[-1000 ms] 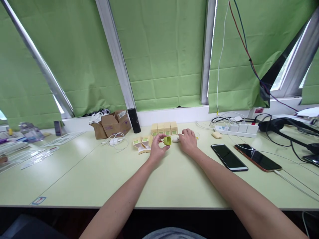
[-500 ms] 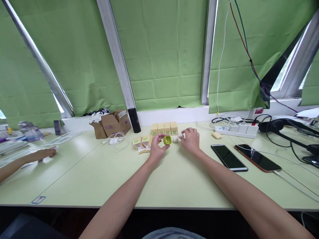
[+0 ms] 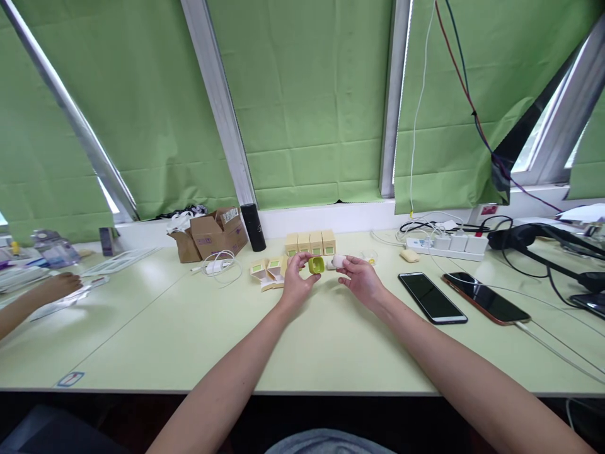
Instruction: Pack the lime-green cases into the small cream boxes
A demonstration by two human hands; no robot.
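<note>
My left hand [image 3: 295, 280] is closed around a small yellow-green cup-like case [image 3: 316, 265], its open side turned toward me. My right hand [image 3: 360, 279] pinches a small white rounded piece [image 3: 338, 260] just right of the case. Another white bit shows between that piece and the case; whether the two are joined I cannot tell. Left of my left hand lie opened cardboard boxes [image 3: 268, 272] with green-marked flaps. Several small tan boxes [image 3: 309, 241] stand in a row behind my hands. A small clear item with a yellow spot [image 3: 370, 259] lies behind my right hand.
Two phones [image 3: 432, 297] and a power strip [image 3: 447, 246] with cables lie to the right, near a black headset [image 3: 543, 249]. At the back left stand a brown carton [image 3: 220, 233], a black cylinder [image 3: 253, 228] and a white charger [image 3: 216, 267]. Another person's hand [image 3: 61, 287] is at far left.
My right hand has turned palm-up and lifted the white piece close to the case. My left hand stays about where it was. The other person's hand has moved left.
</note>
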